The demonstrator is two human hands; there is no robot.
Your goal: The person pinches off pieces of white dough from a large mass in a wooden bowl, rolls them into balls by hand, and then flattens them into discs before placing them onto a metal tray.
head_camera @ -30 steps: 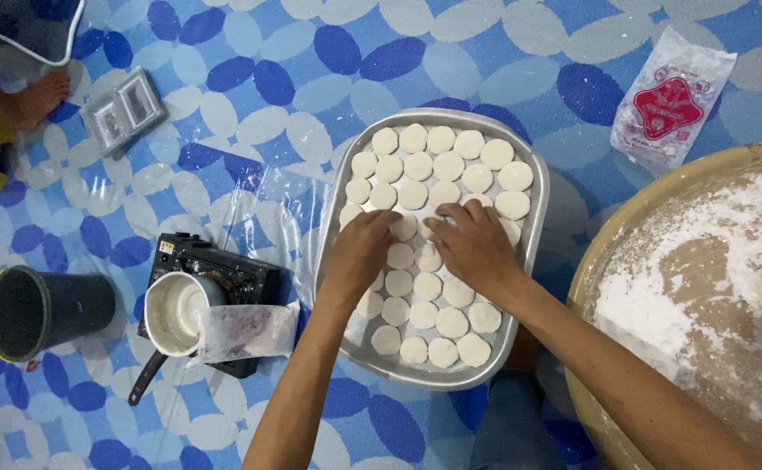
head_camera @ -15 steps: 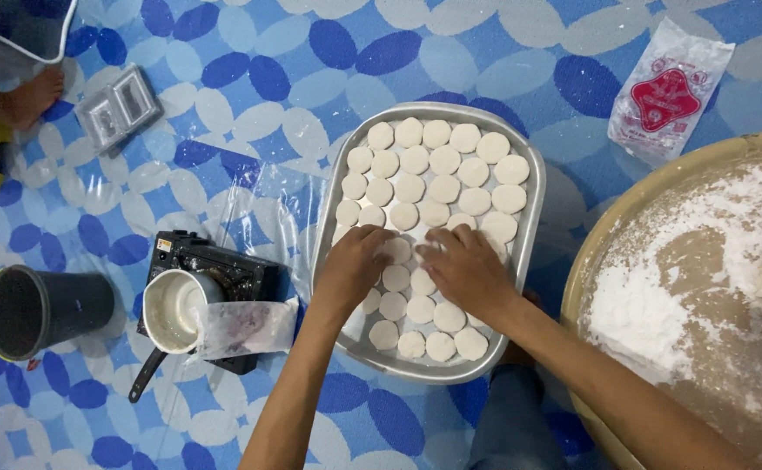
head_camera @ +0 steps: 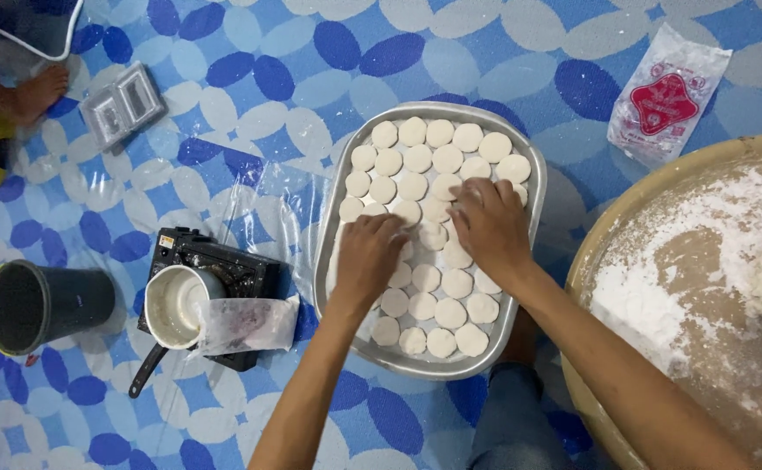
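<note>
A silver rectangular tray (head_camera: 337, 218) lies on the blue patterned mat, filled with several flat white dough discs (head_camera: 416, 161) in rows. My left hand (head_camera: 368, 259) rests palm down on the discs near the tray's left side, fingers bent. My right hand (head_camera: 490, 226) lies over the discs in the middle right of the tray, fingers spread and touching them. Neither hand lifts anything clear of the tray.
A large round wooden bowl (head_camera: 624, 218) with white flour and dough sits at the right. A black scale (head_camera: 224, 265) with a white cup and plastic bag is left of the tray, a dark bucket (head_camera: 41, 305) farther left. Another person's foot (head_camera: 37, 91) at top left.
Both hands have stayed over the discs at mid-tray, shifting slightly; the view now sits a bit differently, so the tray appears lower in the frame.
</note>
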